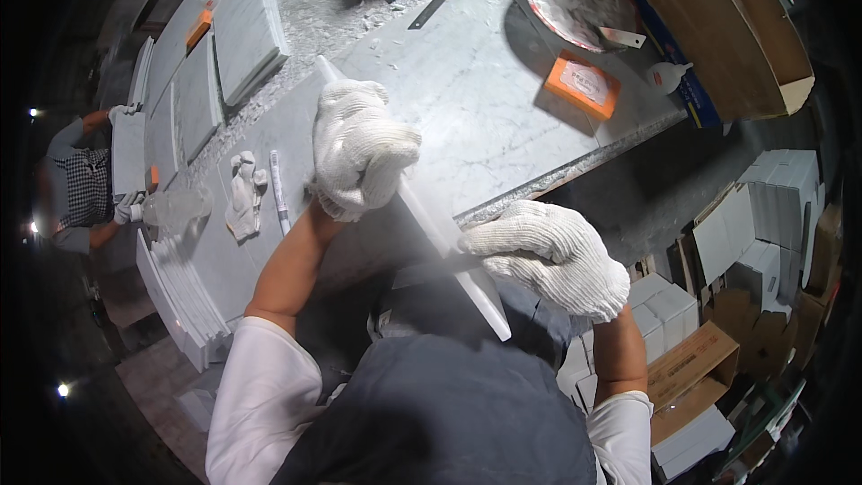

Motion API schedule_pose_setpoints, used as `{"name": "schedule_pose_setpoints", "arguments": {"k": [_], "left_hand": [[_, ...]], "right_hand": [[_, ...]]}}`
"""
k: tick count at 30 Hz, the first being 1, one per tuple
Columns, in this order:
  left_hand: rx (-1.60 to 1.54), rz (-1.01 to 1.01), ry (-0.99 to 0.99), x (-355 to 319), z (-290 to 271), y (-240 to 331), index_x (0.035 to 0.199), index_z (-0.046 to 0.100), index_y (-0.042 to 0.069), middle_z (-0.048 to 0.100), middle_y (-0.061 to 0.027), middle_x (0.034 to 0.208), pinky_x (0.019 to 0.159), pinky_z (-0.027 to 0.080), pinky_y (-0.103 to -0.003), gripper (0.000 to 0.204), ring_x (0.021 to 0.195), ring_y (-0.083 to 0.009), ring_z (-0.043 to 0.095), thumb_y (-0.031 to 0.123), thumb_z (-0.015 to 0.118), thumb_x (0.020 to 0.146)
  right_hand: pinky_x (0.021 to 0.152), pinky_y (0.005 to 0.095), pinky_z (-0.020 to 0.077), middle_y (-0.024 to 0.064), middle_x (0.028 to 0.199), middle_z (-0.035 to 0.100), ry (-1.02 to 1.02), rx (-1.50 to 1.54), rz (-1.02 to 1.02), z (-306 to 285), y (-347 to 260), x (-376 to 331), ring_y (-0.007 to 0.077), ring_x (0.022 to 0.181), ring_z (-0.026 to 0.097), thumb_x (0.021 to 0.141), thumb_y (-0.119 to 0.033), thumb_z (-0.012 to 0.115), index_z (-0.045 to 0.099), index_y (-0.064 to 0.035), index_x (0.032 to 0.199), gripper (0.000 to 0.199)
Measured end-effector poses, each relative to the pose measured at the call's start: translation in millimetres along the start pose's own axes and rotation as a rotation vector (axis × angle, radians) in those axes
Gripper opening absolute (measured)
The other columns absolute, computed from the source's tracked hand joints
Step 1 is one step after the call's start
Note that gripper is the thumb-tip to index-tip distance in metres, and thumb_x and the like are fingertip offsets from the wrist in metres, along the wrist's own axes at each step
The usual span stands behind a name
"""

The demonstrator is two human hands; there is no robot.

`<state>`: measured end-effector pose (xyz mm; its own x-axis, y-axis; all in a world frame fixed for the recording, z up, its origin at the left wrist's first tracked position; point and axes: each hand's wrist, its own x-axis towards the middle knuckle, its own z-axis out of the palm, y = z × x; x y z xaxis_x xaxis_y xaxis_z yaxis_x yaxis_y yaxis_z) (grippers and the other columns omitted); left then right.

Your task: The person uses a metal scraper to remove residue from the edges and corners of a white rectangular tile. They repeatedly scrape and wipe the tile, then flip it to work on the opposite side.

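A white marble tile (429, 220) stands on its long narrow edge, slanting from the tabletop toward my body. Wrapped over its far part is my left hand (361, 148), in a white knit glove, with the fingers curled around it. My right hand (557, 256), gloved the same way, has its fingers pressed together against the tile's right side, near the table's front edge. A dark sliver shows at those fingertips; what it belongs to is hidden and slightly blurred.
On the marble slab table (503, 117) lie an orange block (582, 85), a red-rimmed basin (579, 4) of white paste with a scraper, a metal strip (433, 8) and a spare glove (245, 196). Stacked tiles (184, 296) stand left; cardboard boxes (691, 364) right. A co-worker (81, 180) handles tiles far left.
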<state>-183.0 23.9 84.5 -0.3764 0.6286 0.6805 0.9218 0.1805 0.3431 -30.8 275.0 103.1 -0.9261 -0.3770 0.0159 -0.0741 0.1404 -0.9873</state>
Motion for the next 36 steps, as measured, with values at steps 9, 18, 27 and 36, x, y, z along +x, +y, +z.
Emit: {"name": "schedule_pose_setpoints", "arguments": {"k": [9, 18, 27, 36], "left_hand": [[0.027, 0.036, -0.012, 4, -1, 0, 0.089, 0.073, 0.021, 0.072, 0.0023, 0.090, 0.093, 0.050, -0.048, 0.014, 0.084, -0.0265, 0.065, 0.011, 0.072, 0.080], [-0.006, 0.062, 0.010, 9, 6, -3, 0.082, 0.065, 0.014, 0.069, -0.0023, 0.081, 0.090, 0.052, -0.049, 0.013, 0.077, -0.0272, 0.063, 0.016, 0.066, 0.095], [0.034, 0.076, -0.015, 10, 5, -3, 0.081, 0.065, 0.015, 0.069, -0.0011, 0.082, 0.089, 0.052, -0.049, 0.008, 0.078, -0.0270, 0.063, 0.011, 0.069, 0.087], [0.017, 0.031, -0.031, 7, 5, -4, 0.086, 0.069, 0.018, 0.069, 0.0002, 0.087, 0.093, 0.050, -0.048, 0.008, 0.087, -0.0287, 0.062, 0.013, 0.074, 0.081]], "right_hand": [[0.086, 0.0355, 0.0571, 0.0068, 0.113, 0.079, -0.127, -0.151, 0.011, -9, -5, -1, 0.0227, 0.092, 0.072, 0.089, -0.015, 0.079, 0.081, -0.0118, 0.115, 0.026], [0.092, 0.0327, 0.0563, 0.0076, 0.110, 0.079, 0.102, 0.114, -0.005, -5, 7, 5, 0.0190, 0.100, 0.073, 0.089, -0.009, 0.080, 0.079, -0.0047, 0.117, 0.029], [0.090, 0.0342, 0.0564, 0.0050, 0.109, 0.080, 0.001, -0.022, -0.062, -7, 0, 15, 0.0220, 0.101, 0.074, 0.089, -0.015, 0.079, 0.080, -0.0111, 0.115, 0.026], [0.087, 0.0376, 0.0582, 0.0069, 0.108, 0.079, -0.010, -0.160, -0.077, -7, -8, 15, 0.0266, 0.097, 0.075, 0.088, -0.015, 0.080, 0.080, -0.0126, 0.115, 0.026]]}}
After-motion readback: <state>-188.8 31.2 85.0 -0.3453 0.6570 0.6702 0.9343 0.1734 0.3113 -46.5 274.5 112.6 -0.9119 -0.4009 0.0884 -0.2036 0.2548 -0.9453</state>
